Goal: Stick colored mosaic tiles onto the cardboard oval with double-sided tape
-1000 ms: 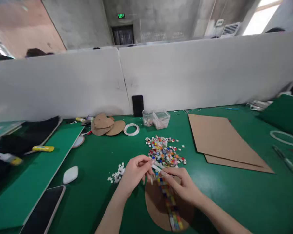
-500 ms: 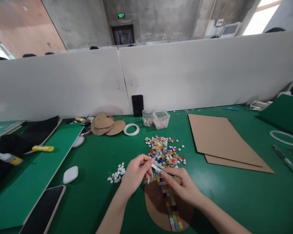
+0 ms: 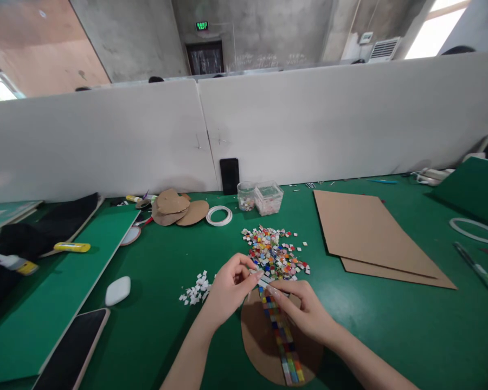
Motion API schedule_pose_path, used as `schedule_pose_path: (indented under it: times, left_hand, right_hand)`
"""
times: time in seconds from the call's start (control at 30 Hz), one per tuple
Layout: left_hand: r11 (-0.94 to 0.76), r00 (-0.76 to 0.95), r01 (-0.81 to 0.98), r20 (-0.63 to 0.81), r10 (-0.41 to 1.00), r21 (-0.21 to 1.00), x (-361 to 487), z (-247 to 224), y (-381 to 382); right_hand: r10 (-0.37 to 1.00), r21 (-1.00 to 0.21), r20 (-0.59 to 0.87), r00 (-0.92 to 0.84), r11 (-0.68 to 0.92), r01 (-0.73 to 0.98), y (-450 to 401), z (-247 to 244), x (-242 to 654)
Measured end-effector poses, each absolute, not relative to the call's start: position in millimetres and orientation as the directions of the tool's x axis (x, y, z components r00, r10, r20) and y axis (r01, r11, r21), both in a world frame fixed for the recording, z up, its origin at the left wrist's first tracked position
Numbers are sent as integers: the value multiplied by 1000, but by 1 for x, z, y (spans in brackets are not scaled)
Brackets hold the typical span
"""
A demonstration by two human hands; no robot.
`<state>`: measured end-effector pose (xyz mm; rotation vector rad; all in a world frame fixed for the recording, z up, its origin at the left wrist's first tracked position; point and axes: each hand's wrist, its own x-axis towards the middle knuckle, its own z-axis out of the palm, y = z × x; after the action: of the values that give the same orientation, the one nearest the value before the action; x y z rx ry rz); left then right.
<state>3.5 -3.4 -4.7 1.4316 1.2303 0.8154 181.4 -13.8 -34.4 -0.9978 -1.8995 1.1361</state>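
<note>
A short white strip of tape [image 3: 264,281] is pinched between my two hands. My left hand [image 3: 231,290] has thumb and fingers closed at its far left end. The fingertips of my right hand [image 3: 305,310] press on its near end. Below them lies a round cardboard disc [image 3: 258,344], partly covered by my right hand. Several rows of coloured mosaic tiles [image 3: 283,341] run down it as a band. Just beyond my fingers spreads a heap of loose mosaic tiles [image 3: 274,249]. Small white pieces [image 3: 196,291] lie scattered left of my left hand.
At the back stand two clear containers [image 3: 268,197], a tape roll [image 3: 218,216] and stacked cardboard discs [image 3: 193,213]. Cardboard sheets [image 3: 361,227] lie right. On the left are a phone [image 3: 75,352], a white case [image 3: 117,291] and a yellow glue stick [image 3: 71,247]. A white partition [image 3: 329,119] closes the back.
My left fingers have shifted slightly along the strip toward my right hand and cover more of it. My right hand has hardly moved. The tiles and disc look the same.
</note>
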Motion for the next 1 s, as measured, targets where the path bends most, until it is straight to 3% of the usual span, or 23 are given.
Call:
schedule_pose_path:
  times: [0.17, 0.37, 0.63, 0.73, 0.8, 0.83, 0.93, 1.0]
  left_hand:
    - [63, 287, 198, -119, 951, 978, 6, -1, -5]
    - [36, 195, 99, -55, 979, 994, 12, -3, -4]
    - [72, -116, -249, -104, 988, 966, 21, -19, -2]
    - [-48, -399, -349, -103, 911, 936, 1, -18, 10]
    - [-172, -492, -324, -10, 871, 930, -6, -14, 14]
    - [-184, -478, -297, 21, 878, 937, -5, -12, 13]
    - [-31, -78, -200, 16, 997, 979, 14, -7, 0]
    - [9, 107, -130, 5, 994, 991, 28, -7, -9]
  right_hand:
    - [868, -909, 163, -469, 317, 270, -14, -35, 181]
    - [885, -922, 136, -445, 277, 270, -14, -36, 179]
    - [878, -908, 179, -444, 321, 270, -21, -37, 172]
    - [802, -876, 251, -543, 427, 226, -24, -36, 169]
    - [822, -906, 246, -513, 383, 179, -23, -39, 167]
    - [869, -941, 217, -445, 308, 142, -21, -41, 166]
    - [973, -991, 85, -215, 60, -123, -14, -49, 168]
    - [974, -939, 41, -224, -39, -342, -11, -53, 170]
